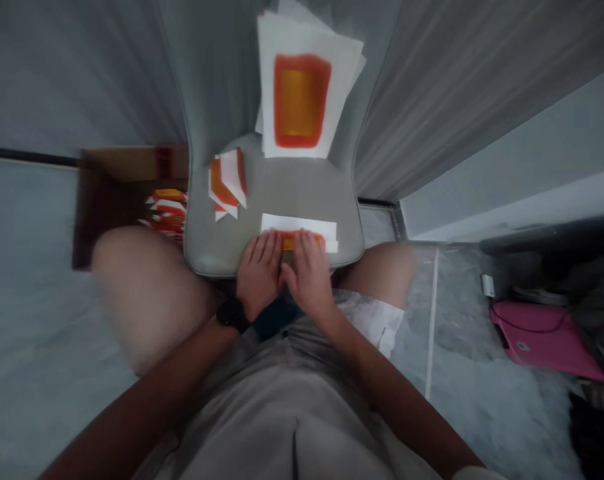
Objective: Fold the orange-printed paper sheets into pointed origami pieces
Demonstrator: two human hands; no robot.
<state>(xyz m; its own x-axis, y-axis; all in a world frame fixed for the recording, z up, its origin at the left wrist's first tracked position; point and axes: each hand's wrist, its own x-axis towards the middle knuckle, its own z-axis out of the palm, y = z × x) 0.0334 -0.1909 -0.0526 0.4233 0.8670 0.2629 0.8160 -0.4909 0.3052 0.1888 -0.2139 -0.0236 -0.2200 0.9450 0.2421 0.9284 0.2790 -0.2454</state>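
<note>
A sheet of white paper [299,222] with an orange-and-yellow print lies folded at the chair seat's front edge. My left hand [263,267] rests on the left part of this paper, its fingers stretched out flat. Beside it, my right hand [311,270] presses on the right part with straight fingers, its thumb close to the left hand. Between the fingertips a strip of the yellow-orange print shows. Several folded printed papers [228,179] sit to the left on the seat. Against the backrest leans a stack of white sheets [307,93], printed with an orange-bordered yellow rectangle.
The grey chair [302,180] stands between my knees. On the floor at its left, a cardboard box [127,163] contains several printed papers. A pink flat object [542,340] with a dark cable and a small white device [488,285] lie on the floor at right. A grey curtain [82,73] hangs behind.
</note>
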